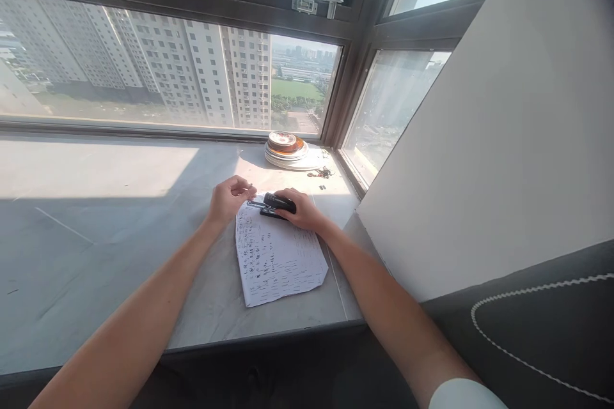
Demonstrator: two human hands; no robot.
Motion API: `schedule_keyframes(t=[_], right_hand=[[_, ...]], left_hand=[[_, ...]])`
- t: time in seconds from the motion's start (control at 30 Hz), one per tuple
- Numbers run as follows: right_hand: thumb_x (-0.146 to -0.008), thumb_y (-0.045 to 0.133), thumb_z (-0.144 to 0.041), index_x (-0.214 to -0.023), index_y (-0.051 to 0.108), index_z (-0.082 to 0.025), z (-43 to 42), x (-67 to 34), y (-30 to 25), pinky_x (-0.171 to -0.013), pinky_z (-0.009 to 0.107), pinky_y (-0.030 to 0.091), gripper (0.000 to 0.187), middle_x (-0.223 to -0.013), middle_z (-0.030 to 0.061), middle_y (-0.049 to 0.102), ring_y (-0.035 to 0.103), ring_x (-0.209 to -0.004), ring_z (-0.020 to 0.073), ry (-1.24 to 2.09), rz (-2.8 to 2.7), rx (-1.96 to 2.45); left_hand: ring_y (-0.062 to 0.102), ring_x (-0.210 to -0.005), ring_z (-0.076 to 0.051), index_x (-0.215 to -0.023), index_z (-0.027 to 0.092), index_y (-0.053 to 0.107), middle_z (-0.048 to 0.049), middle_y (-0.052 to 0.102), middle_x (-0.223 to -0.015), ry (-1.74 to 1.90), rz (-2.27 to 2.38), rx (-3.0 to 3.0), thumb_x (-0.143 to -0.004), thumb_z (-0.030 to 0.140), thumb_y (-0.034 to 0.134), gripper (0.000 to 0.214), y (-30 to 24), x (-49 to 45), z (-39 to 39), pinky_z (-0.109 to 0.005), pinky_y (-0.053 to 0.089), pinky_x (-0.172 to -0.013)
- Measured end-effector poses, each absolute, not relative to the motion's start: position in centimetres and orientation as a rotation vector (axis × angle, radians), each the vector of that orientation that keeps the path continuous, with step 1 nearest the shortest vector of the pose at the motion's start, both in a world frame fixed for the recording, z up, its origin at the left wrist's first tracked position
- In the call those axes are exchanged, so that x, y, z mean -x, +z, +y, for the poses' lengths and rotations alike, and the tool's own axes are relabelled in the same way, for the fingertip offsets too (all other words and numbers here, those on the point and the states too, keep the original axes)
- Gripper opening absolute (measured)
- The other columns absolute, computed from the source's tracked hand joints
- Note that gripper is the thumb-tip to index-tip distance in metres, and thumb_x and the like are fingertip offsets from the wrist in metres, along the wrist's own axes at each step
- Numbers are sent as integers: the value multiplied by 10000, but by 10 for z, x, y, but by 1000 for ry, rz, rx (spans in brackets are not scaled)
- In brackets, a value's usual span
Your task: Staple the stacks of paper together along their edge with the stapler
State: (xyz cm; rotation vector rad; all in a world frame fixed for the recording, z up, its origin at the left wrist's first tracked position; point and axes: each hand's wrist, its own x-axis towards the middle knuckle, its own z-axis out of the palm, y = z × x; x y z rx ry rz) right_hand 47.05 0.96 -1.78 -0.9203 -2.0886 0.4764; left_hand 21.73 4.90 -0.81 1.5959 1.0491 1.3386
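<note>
A printed sheet of paper [275, 255] lies on the grey stone windowsill [96, 230]. On its far edge sits a black stapler [277, 204]. My right hand [300, 209] is wrapped around the stapler's rear end. My left hand [229, 198] hovers just left of the stapler's open metal front, its fingers pinched on something thin that I cannot make out.
A stack of plates [288, 152] stands in the sill's far right corner, with small dark bits [322, 173] beside it. A white wall panel [503, 140] rises on the right. A dark cushion [527, 345] with white stitching lies at the near right. Windows run behind the sill.
</note>
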Motion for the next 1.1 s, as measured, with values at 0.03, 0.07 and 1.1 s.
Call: schedule_keyframes(t=[0.03,0.07,1.1], right_hand=[[-937,746,-275,-1282,682,-225,9,-471,-18,-1006,452,537,354,-1205,100,742,676,-1120,262,480,-2089,925],[-936,746,-274,-1283,682,-227,9,-471,-18,-1004,451,537,356,-1207,99,742,675,-1122,263,483,-2089,929],[-929,730,-275,-1276,689,-229,9,-471,-17,-1004,449,524,352,-1176,88,750,676,-1095,264,469,-2114,934]], left_hand=[[784,-745,-242,-852,208,691,-59,788,-817,1329,1056,-1640,-710,489,965,417,-8,-216,49,-379,641,-770],[786,-775,-248,-878,214,720,-60,798,-840,1320,1068,-1689,-700,490,969,412,-8,-215,49,-392,640,-810],[712,-894,-270,-904,269,842,-61,827,-951,878,1072,-2172,-816,605,787,352,-15,-213,55,-375,535,-819]])
